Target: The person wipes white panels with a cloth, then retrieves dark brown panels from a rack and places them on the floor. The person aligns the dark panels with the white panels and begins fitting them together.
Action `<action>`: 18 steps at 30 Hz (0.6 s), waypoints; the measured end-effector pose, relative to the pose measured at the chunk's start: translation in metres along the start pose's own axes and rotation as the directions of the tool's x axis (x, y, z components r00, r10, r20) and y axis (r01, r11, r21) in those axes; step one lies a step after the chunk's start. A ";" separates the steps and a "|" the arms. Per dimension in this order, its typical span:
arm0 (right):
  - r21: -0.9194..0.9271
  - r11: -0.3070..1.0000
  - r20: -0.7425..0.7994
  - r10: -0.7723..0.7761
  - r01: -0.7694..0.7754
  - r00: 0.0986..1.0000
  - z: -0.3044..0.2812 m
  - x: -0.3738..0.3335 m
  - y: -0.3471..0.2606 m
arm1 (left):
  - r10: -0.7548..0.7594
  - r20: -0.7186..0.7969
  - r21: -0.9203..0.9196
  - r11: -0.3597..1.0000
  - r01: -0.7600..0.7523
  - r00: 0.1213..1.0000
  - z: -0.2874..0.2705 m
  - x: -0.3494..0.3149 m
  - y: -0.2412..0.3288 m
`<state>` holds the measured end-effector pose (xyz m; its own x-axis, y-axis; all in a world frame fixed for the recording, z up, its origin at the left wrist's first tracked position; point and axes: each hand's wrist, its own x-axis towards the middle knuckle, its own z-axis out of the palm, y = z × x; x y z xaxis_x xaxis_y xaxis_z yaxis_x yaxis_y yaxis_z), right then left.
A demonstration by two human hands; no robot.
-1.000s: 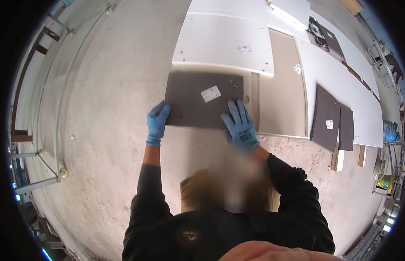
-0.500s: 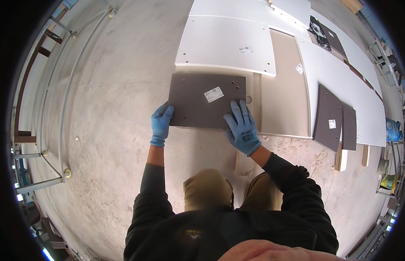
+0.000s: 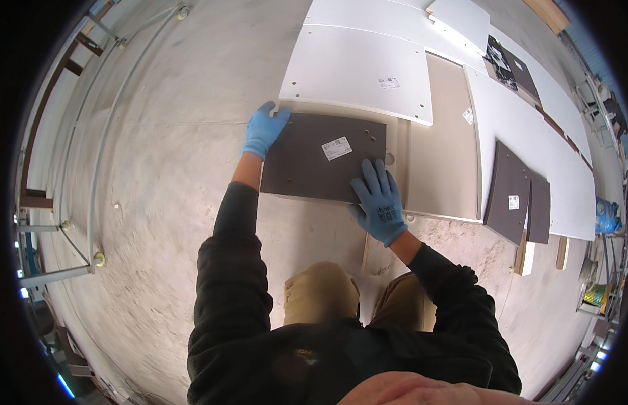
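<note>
Left hand moved to far corner of panel.

Passage lies open over the concrete floor between the wheeled metal frame and the dark brown panel, with the white drilled panel obstructing beyond and the beige panel rightward.

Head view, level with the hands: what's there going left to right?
Metal frame → left gloved hand → dark panel between the hands → right gloved hand → beige panel → labelled dark panel → smaller dark panel → blue bundle.
</note>
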<state>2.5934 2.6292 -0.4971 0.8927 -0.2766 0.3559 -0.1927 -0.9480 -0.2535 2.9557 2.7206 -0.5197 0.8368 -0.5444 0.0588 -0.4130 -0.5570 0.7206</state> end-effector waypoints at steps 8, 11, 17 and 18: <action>-0.039 0.999 0.068 -0.020 0.023 0.997 0.001 0.002 -0.002 | -0.081 0.043 -0.075 0.994 0.084 0.996 0.006 -0.005 -0.011; -0.066 0.997 0.074 -0.027 0.032 0.997 0.005 0.004 -0.007 | -0.083 0.072 -0.207 0.974 0.097 0.994 0.002 -0.009 -0.019; -0.066 0.997 0.057 -0.031 0.035 0.998 0.011 0.008 -0.013 | -0.072 -0.068 -0.591 0.807 0.018 0.995 -0.014 -0.076 -0.051; -0.060 0.998 0.062 -0.031 0.035 0.998 0.011 0.008 -0.013 | -0.064 -0.060 -0.596 0.803 0.016 0.996 -0.020 -0.097 -0.057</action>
<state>2.6082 2.6412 -0.5010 0.9217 -0.2369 0.3071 -0.1859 -0.9648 -0.1862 2.9049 2.8180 -0.5534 0.8813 -0.4694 0.0537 -0.1039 -0.0816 0.9912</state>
